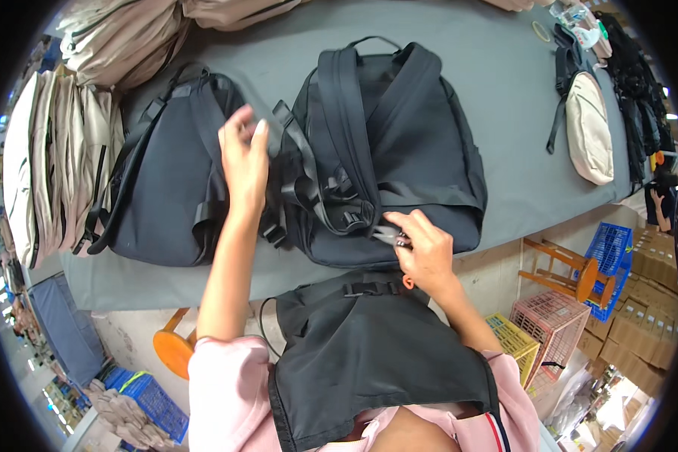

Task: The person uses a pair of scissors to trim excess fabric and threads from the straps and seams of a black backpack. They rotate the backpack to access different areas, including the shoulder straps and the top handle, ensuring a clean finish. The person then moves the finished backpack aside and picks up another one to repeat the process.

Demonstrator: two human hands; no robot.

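A grey-covered table (523, 120) fills most of the view, its near edge curving across the middle. Below that edge, a black apron (384, 346) covers the front of the wearer, who has pink sleeves (222, 388).

The larger of 2 black backpacks (422, 162) lies at the centre of the table, shoulder straps facing up and top handle pointing to the far side. To its left lies the smaller black backpack (169, 181), tilted slightly. Farther left stands a row of beige bags (60, 169), packed against each other. A cream bag (589, 128) with dark straps lies near the table's right end. Beneath, on the right, a pink crate (554, 324) stands beside a yellow crate (514, 339).

The left hand (246, 162) is raised over the space between the 2 backpacks, fingers loosely curled, with nothing visible in its grasp. The right hand (427, 248) is closed around small snips (386, 235) at the larger backpack's lower front; the pale blades point left, toward a black strap buckle (352, 218). Whether the blades touch the strap cannot be told.
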